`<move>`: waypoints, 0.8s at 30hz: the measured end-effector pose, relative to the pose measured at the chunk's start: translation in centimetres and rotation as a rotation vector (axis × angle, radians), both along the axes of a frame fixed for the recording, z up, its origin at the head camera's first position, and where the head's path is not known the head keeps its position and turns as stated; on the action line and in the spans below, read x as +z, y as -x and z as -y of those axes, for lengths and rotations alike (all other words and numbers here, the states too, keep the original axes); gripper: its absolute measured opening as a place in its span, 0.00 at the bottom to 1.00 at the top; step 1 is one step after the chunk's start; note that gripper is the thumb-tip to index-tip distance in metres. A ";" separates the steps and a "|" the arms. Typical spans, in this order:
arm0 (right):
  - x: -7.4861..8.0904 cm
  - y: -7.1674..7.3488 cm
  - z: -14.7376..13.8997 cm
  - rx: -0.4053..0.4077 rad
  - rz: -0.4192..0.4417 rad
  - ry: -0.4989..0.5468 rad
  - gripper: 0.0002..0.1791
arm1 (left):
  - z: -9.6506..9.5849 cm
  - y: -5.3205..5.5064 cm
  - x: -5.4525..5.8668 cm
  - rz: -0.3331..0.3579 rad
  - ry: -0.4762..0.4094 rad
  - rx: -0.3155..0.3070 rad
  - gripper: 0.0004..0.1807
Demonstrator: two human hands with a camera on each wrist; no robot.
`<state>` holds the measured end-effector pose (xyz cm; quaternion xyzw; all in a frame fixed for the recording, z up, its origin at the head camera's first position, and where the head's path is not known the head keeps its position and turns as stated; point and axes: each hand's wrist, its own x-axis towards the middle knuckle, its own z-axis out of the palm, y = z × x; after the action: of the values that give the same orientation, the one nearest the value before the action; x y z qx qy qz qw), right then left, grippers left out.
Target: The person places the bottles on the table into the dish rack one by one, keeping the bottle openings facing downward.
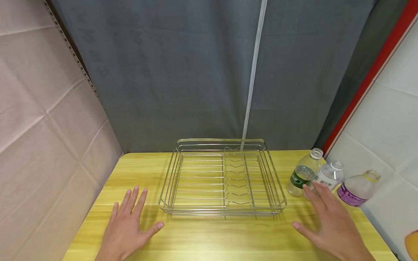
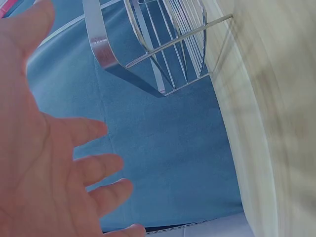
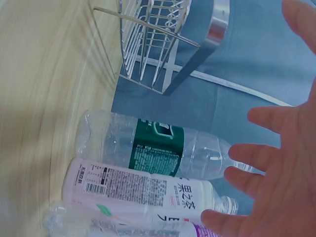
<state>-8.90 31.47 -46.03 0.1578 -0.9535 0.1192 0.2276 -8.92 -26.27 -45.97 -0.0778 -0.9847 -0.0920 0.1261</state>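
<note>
Resting on the yellow wood-grain tabletop (image 1: 209,239), a rectangular silver wire rack (image 1: 223,209) sits between a spread left hand (image 1: 125,226) and a spread right hand (image 1: 334,228).
To its right stand a green-labelled clear plastic bottle (image 1: 302,177), a white-labelled clear plastic bottle (image 1: 328,174) and a purple-labelled clear plastic bottle (image 1: 355,189); the right hand is just beside them, contact unclear. Behind hangs a dark grey cloth curtain (image 1: 169,79).

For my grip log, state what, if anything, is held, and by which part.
Nothing is held: the left hand and the right hand are both empty.
</note>
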 end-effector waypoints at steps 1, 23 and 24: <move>0.1 0.0 -0.1 0.002 -0.008 0.021 0.64 | 0.0 0.0 0.0 0.001 -0.006 -0.002 0.63; 0.5 -1.7 -2.3 -0.213 -0.302 0.381 0.67 | -0.4 0.2 -1.0 -0.207 -0.117 -0.053 0.54; 0.5 -1.7 -2.4 -0.232 -0.321 0.386 0.68 | -0.4 0.2 -1.1 -0.214 -0.122 -0.053 0.54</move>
<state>-7.16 33.91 -45.51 0.0180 -0.8766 0.2452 0.4136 -9.11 -25.88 -47.04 -0.1052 -0.9557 -0.1463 0.2327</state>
